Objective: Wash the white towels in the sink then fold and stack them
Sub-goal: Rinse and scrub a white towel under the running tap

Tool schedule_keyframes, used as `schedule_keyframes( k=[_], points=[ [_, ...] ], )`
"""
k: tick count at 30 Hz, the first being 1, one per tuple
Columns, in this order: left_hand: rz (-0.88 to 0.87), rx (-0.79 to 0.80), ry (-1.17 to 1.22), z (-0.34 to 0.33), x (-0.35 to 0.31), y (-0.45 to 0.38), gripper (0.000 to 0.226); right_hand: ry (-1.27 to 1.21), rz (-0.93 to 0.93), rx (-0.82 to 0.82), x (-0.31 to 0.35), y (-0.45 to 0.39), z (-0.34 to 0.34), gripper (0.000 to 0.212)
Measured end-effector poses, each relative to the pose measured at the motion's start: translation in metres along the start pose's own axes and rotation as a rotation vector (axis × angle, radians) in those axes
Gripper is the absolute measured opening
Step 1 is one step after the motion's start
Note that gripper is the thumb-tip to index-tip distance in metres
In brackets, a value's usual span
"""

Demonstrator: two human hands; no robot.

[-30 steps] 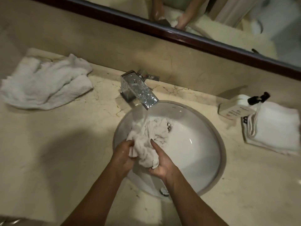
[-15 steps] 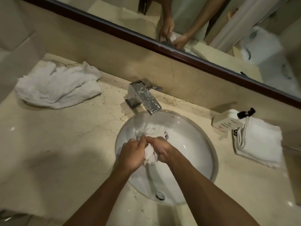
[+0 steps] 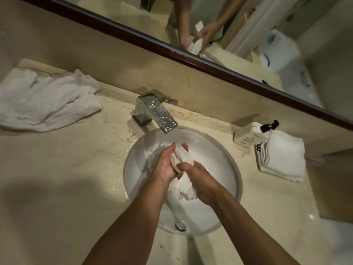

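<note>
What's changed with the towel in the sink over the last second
A second ago the wet towel lay spread under the faucet, held at its near edge. Now both hands grip it bunched into a roll, left hand above, right hand below, apparently wringing. The crumpled towel, folded towel and soap bottle stayed put.

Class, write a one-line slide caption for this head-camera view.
Left hand and right hand wring a wet white towel over the round white basin.

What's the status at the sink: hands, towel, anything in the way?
Left hand and right hand both grip the wet towel, wrung over the sink. Crumpled towel waits left; folded towel right. Nothing in the way.
</note>
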State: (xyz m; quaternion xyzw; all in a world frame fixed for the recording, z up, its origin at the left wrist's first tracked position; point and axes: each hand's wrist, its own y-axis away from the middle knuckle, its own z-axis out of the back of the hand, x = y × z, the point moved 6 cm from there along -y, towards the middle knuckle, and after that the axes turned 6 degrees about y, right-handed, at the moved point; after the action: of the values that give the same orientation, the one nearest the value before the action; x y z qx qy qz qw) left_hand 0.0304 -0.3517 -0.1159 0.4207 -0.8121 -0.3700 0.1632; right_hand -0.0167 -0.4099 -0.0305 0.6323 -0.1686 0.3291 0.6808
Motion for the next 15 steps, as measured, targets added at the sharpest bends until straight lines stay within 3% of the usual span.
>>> schedule_keyframes(
  k=[6, 8, 10, 13, 15],
  points=[
    [-0.137, -0.057, 0.003, 0.013, -0.027, -0.032, 0.009, 0.143, 0.054, 0.050, 0.005, 0.029, 0.026, 0.010],
    [-0.155, -0.121, 0.074, 0.024, -0.037, -0.044, 0.017, 0.211, 0.089, 0.079, 0.008, 0.043, 0.042, 0.006],
    [-0.160, -0.147, 0.107, 0.029, -0.041, -0.048, 0.025, 0.223, 0.086, 0.099, 0.010, 0.061, 0.062, 0.019],
    [-0.189, -0.154, 0.165, 0.041, -0.041, -0.052, 0.019, 0.189, 0.035, 0.118, 0.007, 0.084, 0.104, 0.055],
    [-0.227, -0.137, 0.152, 0.050, -0.040, -0.057, 0.015, 0.093, 0.001, 0.101, 0.000, 0.091, 0.130, 0.067]
  ],
)
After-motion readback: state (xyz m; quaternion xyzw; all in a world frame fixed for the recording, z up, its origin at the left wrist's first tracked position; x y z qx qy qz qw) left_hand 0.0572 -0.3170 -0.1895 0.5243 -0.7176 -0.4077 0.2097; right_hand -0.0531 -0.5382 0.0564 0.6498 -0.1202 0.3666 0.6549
